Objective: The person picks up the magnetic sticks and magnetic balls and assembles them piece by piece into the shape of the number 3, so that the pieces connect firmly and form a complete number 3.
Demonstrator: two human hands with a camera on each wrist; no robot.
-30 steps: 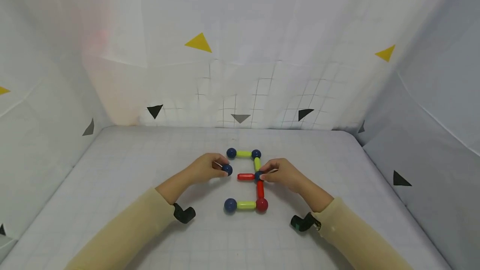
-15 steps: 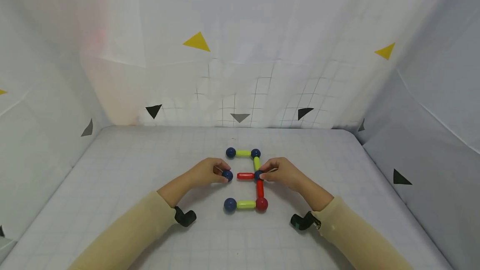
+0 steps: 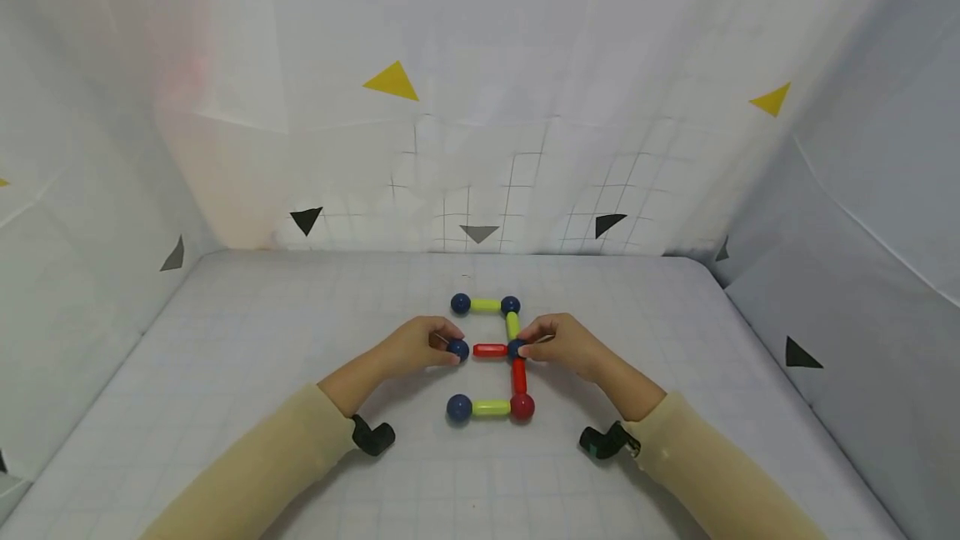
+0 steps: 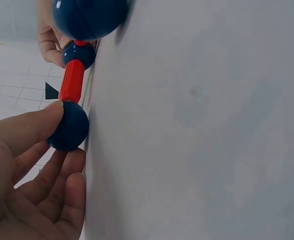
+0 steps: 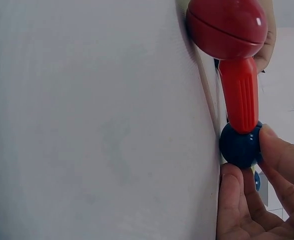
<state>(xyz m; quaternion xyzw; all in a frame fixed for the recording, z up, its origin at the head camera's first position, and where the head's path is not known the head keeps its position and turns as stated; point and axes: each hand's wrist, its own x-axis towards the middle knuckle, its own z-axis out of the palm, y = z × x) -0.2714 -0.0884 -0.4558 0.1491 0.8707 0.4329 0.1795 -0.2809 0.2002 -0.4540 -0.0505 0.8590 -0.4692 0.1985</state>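
In the head view my left hand point(image 3: 420, 346) pinches a dark blue ball point(image 3: 458, 350) between thumb and fingers, low over the table. A narrow gap seems to part this ball from the free end of a red rod point(image 3: 490, 350); the left wrist view shows them nearly end to end. With thumb and fingers, my right hand point(image 3: 564, 348) holds another blue ball point(image 5: 241, 146), which joins that rod, a second red rod point(image 3: 519, 378) and a yellow-green rod point(image 3: 513, 325). The lower red rod runs to a red ball point(image 3: 522, 407).
At the far side, a yellow-green rod point(image 3: 486, 305) links two blue balls. Nearest the person, another yellow-green rod point(image 3: 491, 408) joins a blue ball point(image 3: 459, 408) to the red ball. White sheets with triangle marks stand around the white table point(image 3: 300, 298).
My left hand has come down toward the person and slightly right with its ball, now level with the red rod's free end. My right hand keeps its place on the joint ball.
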